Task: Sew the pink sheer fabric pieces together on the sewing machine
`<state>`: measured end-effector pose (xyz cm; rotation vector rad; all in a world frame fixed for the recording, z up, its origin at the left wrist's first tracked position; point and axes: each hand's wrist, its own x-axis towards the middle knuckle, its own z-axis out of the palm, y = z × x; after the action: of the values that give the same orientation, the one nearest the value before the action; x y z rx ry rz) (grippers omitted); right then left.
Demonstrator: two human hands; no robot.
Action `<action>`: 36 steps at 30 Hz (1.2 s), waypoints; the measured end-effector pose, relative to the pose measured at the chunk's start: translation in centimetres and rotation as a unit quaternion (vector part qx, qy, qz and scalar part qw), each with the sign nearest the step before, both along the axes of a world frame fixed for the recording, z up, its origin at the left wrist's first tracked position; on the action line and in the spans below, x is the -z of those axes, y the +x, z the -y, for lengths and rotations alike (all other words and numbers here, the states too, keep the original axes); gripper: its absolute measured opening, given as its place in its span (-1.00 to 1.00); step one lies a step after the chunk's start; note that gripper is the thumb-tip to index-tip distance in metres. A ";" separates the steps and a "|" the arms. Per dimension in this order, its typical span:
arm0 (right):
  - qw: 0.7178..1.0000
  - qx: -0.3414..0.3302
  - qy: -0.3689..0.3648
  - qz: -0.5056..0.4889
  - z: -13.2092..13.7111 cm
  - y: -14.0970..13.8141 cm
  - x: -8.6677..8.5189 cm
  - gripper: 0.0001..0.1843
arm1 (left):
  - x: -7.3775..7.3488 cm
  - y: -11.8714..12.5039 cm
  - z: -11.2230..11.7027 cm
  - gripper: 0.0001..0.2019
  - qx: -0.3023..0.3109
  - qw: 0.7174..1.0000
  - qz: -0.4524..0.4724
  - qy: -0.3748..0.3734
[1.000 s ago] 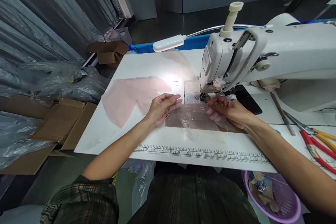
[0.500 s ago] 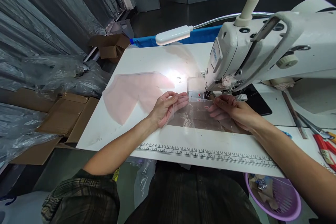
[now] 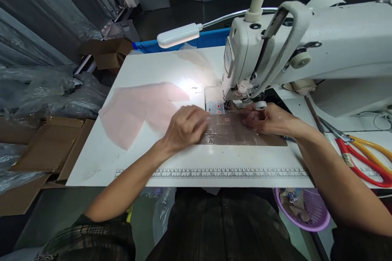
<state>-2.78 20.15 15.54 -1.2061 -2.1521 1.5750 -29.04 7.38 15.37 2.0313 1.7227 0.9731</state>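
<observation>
A white sewing machine stands at the right of the white table. In front of its needle lies a brownish sheer fabric piece with small red marks. My left hand lies palm down on the left end of that piece, fingers curled and a little blurred. My right hand rests on its right part beside the presser foot, fingers bent and pressed to the cloth. A pale pink fabric piece lies flat to the left of my left hand.
A lit gooseneck lamp hangs over the table's back. Red and yellow-handled scissors lie at the right. A printed ruler runs along the front edge. A purple basket of scraps sits below right. Cardboard boxes and plastic-wrapped bundles stand left.
My left hand has turned from a light fingertip pinch at the cloth's edge to lying flat over its left end. The right hand has shifted slightly toward the needle. The head has moved.
</observation>
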 end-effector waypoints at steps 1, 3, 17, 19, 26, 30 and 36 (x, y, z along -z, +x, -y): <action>1.000 -0.011 0.007 0.015 -0.1 0.1 -0.1 -0.61 | 0.0 0.2 0.1 -0.77 0.059 0.997 -0.028 -0.029; 0.998 -0.033 0.029 0.045 -0.2 0.2 -0.5 -0.56 | 0.0 0.7 0.3 -0.67 0.148 0.985 -0.054 -0.070; 0.967 -0.092 -0.153 -0.182 3.9 -3.3 -1.6 -0.43 | -2.3 0.3 1.8 -0.18 0.093 0.879 0.319 -0.341; 0.988 -0.052 -0.006 -0.142 3.5 -2.8 -0.6 -0.52 | -2.4 0.4 1.9 -0.21 0.050 0.901 0.280 -0.327; 0.858 -0.227 0.456 -0.067 3.0 -2.3 2.6 -0.58 | -1.9 0.7 2.0 -0.30 -0.028 0.940 0.185 -0.287; 0.833 -0.174 0.524 0.032 2.4 -2.2 3.2 -0.54 | -1.4 0.8 1.7 -0.28 -0.091 0.957 0.165 -0.219; 0.868 -0.184 0.461 -0.003 1.1 -1.5 2.4 -0.52 | -0.8 0.6 1.0 -0.37 -0.119 0.942 0.216 -0.228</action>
<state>-4.25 19.00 13.18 -0.4798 -2.6947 0.4172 -28.47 6.40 16.16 1.2381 1.7604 0.8969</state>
